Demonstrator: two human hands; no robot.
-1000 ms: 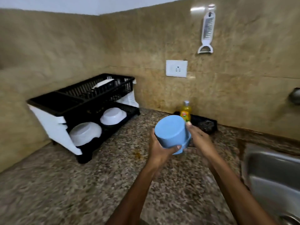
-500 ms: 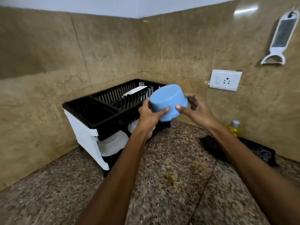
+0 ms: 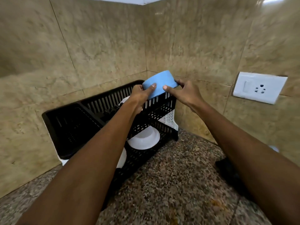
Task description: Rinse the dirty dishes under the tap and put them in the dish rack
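Note:
A blue bowl (image 3: 159, 83) is held upside down over the right end of the upper tier of the black two-tier dish rack (image 3: 73, 120) in the wall corner. My left hand (image 3: 140, 96) grips the bowl's left side with the thumb on its wall. My right hand (image 3: 183, 91) grips its right side, thumb in front and fingers behind. The bowl is tilted and partly overhangs the rack's rim. A white bowl (image 3: 144, 140) lies upside down on the lower tier, and another white dish (image 3: 122, 157) is half hidden behind my left forearm.
The rack stands on a speckled granite counter (image 3: 170, 184) against tan tiled walls. A white wall socket (image 3: 259, 87) is at the right. A black tray (image 3: 227, 169) lies on the counter behind my right forearm. A white item (image 3: 123, 101) shows in the upper tier.
Both hands have carried the blue bowl left and away from me, from over the counter to above the rack's upper tier. The view has swung left; sink and soap bottle are out of sight.

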